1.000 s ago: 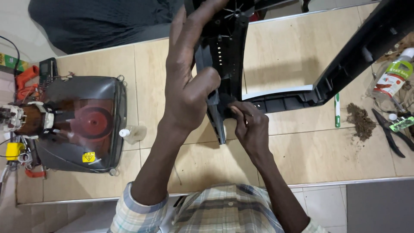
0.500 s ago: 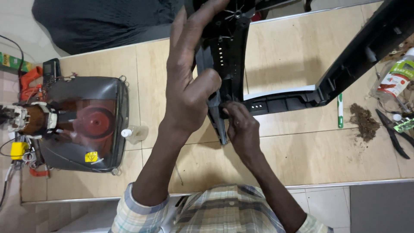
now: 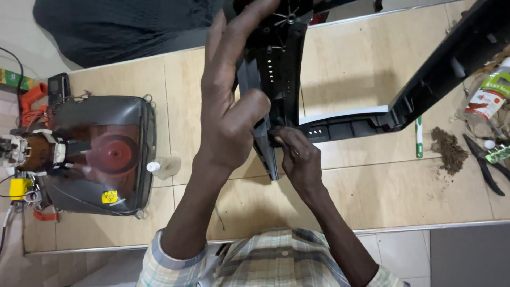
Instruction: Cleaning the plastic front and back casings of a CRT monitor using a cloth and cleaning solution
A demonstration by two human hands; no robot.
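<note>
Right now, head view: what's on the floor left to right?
Picture tube → small clear bottle → left hand → right hand, both on black plastic frame → green-white stick → dirt pile → black pliers.

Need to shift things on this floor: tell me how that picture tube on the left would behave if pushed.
The picture tube looks heavy for its size: thick dark glass, lying face-down. It would probably slide rather than roll on the tiles. Likely fragile at the narrow neck, where wires and small parts stick out, so pushing there seems risky.
</note>
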